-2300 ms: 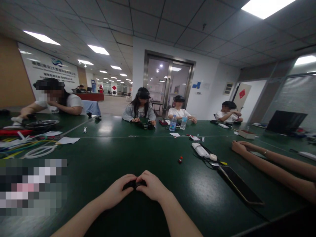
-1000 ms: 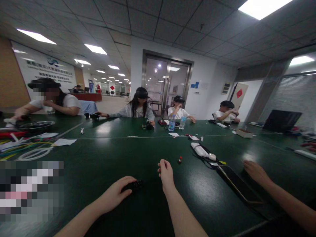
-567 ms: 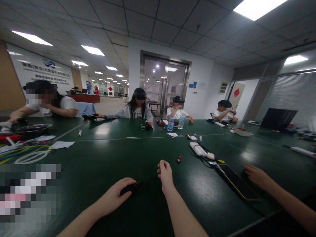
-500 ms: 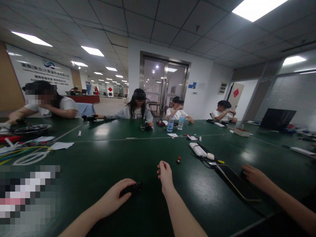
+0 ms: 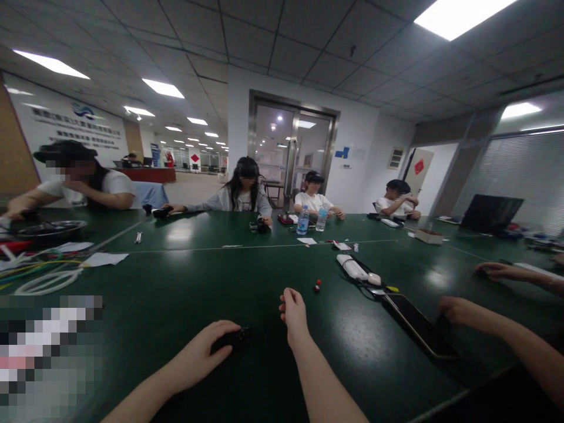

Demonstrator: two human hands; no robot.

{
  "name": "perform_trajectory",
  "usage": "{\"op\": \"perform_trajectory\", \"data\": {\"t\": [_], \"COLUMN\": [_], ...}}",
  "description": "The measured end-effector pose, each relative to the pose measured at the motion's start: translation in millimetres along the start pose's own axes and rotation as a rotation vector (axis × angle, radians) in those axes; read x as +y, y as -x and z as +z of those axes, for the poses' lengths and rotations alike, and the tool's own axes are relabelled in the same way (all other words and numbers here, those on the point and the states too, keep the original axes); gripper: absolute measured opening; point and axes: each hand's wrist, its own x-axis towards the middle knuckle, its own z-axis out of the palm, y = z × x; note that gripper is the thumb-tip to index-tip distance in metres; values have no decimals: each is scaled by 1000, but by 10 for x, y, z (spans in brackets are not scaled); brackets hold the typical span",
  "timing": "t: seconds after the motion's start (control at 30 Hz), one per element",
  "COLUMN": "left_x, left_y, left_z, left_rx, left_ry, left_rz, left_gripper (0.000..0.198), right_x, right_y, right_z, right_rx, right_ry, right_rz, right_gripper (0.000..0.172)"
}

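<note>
At the lower middle, my left hand (image 5: 202, 349) is curled over a small black object (image 5: 242, 335) on the dark green table (image 5: 176, 288). Little raised details show on its end, but I cannot tell its kind. My right hand (image 5: 294, 311) is just to the right, its fingers curled in toward the palm. Whatever those fingers may hold is hidden. Slightly beyond my right hand lies a tiny red and black piece (image 5: 317, 286).
A tablet-like slab (image 5: 420, 326) and a white power strip (image 5: 351, 267) lie to the right. Co-workers' hands (image 5: 467, 314) rest on that side. Two water bottles (image 5: 302, 220) stand ahead. Tangled cables (image 5: 48, 282) lie left. Several people sit across the table.
At the right, a co-worker's hand has shifted rightward and another hand has come into view beyond it. My own hands stay almost in place; the view has turned slightly.
</note>
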Motion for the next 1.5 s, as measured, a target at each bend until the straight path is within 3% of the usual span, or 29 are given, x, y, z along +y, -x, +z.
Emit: {"op": "perform_trajectory", "data": {"t": [0.47,0.67,0.9,1.5], "left_x": [71,76,129,237], "left_y": [17,21,20,55], "left_z": [-19,-6,8,-31], "left_rx": [-10,26,47,26], "left_ry": [11,8,-21,9], "left_rz": [-35,-79,-24,13], "left_gripper": [39,50,42,39], "right_x": [-2,-18,-68,30], "right_y": [-14,24,50,-83], "right_z": [1,1,-8,-28], "right_rx": [-8,-42,-123,-130], "right_ry": [17,-50,-132,-235], "right_rz": [6,-3,-17,56], "right_gripper": [29,29,33,30]}}
